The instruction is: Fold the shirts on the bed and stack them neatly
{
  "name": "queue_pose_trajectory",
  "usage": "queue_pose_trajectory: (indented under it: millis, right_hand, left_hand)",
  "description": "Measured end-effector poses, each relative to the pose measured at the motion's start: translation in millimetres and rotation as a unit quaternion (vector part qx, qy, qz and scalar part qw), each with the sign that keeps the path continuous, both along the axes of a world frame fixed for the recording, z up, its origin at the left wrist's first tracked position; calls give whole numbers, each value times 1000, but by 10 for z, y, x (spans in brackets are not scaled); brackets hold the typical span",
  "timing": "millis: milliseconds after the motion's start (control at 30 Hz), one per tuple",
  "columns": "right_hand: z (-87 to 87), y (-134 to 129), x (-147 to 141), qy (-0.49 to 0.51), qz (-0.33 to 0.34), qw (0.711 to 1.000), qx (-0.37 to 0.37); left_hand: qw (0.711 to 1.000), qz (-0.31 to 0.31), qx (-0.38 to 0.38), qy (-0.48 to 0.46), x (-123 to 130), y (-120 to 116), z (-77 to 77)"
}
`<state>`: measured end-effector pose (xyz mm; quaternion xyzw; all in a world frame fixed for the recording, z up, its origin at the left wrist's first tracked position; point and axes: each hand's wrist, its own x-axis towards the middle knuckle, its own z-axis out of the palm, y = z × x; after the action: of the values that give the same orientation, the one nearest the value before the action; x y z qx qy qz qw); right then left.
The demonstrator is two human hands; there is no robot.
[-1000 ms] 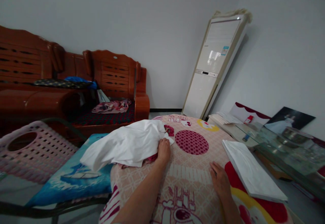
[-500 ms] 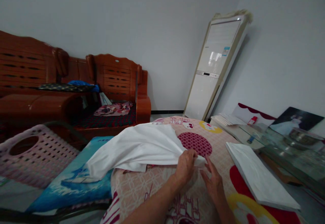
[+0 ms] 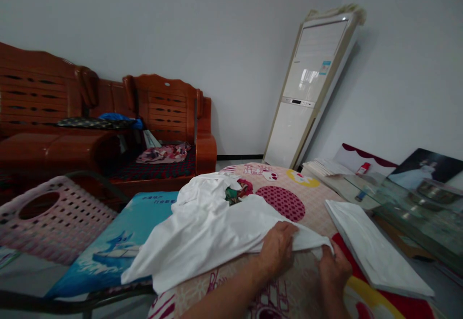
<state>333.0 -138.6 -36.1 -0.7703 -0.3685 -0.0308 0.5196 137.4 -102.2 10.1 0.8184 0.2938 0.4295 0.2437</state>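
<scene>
A crumpled white shirt [image 3: 213,222] lies spread over the patterned table cover, its left part hanging onto the blue cushion. A green and red patch [image 3: 238,192], perhaps a print, shows between its folds. My left hand [image 3: 280,245] is closed on the near edge of the cloth. Farther right, my right hand [image 3: 334,263] pinches a corner of the same shirt, and the fabric between the two hands is stretched out. Some fingertips are hidden by the cloth and the hands themselves.
To the right lies a folded white stack [image 3: 376,251], beside a glass shelf [image 3: 427,218]. A pink woven chair [image 3: 75,222] with a blue cushion [image 3: 119,242] stands at left. Behind are a wooden sofa [image 3: 166,112] and a tall air conditioner [image 3: 300,97].
Both hands have moved right, the right one farther, drawing the shirt's edge out with them. The shirt has opened out, and the green and red patch has come into view.
</scene>
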Motion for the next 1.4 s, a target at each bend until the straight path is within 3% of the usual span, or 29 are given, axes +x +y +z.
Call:
queue_pose_trajectory:
  millis: [100,233,400,500,600,733,833,933,1167,1267,1400]
  right_hand:
    - [-32,-45,119,-7,-57,998,11]
    - [-62,-58,187,4,-66,998,15]
    - [-61,-39,178,8,-56,998,-10]
    - [-71,-34,174,-5,-57,998,1]
    - [-106,-23,208,-8,-56,998,12]
    - [-150,-5,271,13,-45,999,12]
    - [-133,-9,254,28,-45,999,4]
    - [-77,-26,185,32,-52,998,3]
    - [-48,-51,137,28,-59,998,-7]
    - [-9,-54,74,-38,-53,998,28]
    - [178,-48,-246,-232,66,962,128]
  left_hand:
    - [999,25,-25,34,-54,70,3]
    - [991,79,-46,99,-170,213,14]
    - [948,215,-52,230,-353,346,86]
    - [925,276,-40,259,-485,373,182]
    - [910,300,-54,283,-657,408,292]
    - [871,302,-136,361,-904,477,430]
    - [860,293,-174,379,-1033,493,513]
    - [862,277,-174,387,-1084,481,517]
    - [876,229,-108,410,-964,541,329]
    - [917,220,-90,320,-815,492,380]
    - [967,139,-30,211,-535,269,449]
